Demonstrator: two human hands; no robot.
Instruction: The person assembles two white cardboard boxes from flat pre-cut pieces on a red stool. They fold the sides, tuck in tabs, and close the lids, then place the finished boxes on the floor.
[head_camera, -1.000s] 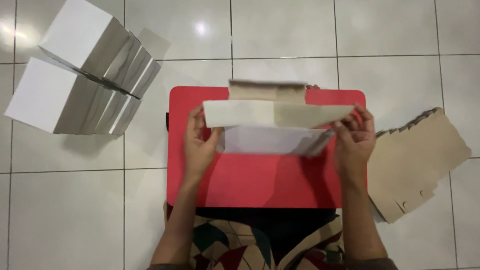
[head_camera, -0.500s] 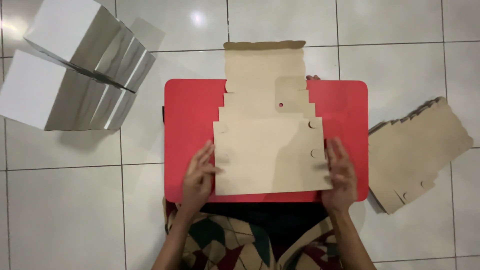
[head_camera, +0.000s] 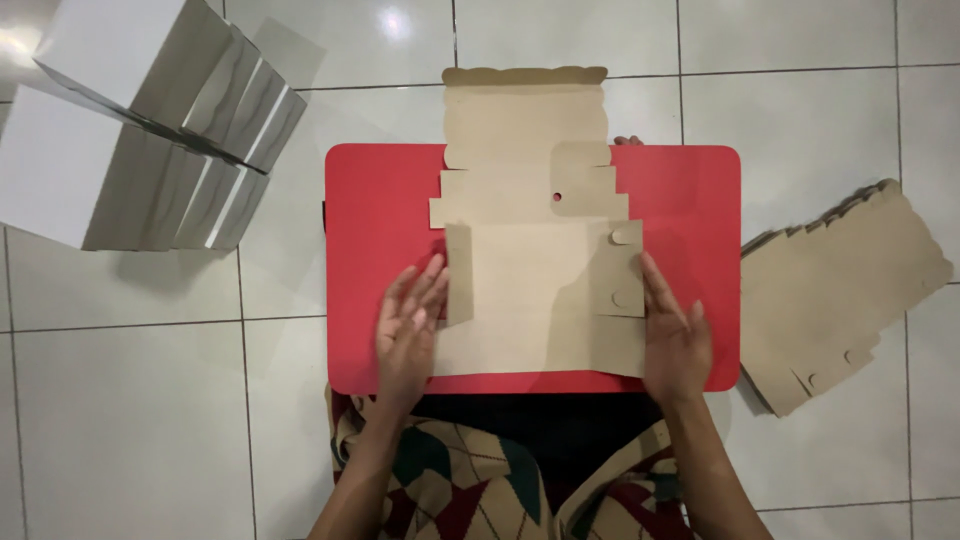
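Pressed flat, fingers spread, gripping nothing: left hand (head_camera: 408, 325) and right hand (head_camera: 675, 335) at either edge of cardboard sheet (head_camera: 535, 290). Lay unfolded on red table (head_camera: 375, 200), overhanging its far edge. Risked sliding off, given uneven pressure from either palm.

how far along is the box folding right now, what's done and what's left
Done: several folded white boxes are stacked on the floor at left. In hand: one flat brown cardboard blank lies on the red table, with the left hand and right hand at its side flaps, which look partly folded inward; no walls are up. Left: a pile of flat blanks sits on the floor at right.
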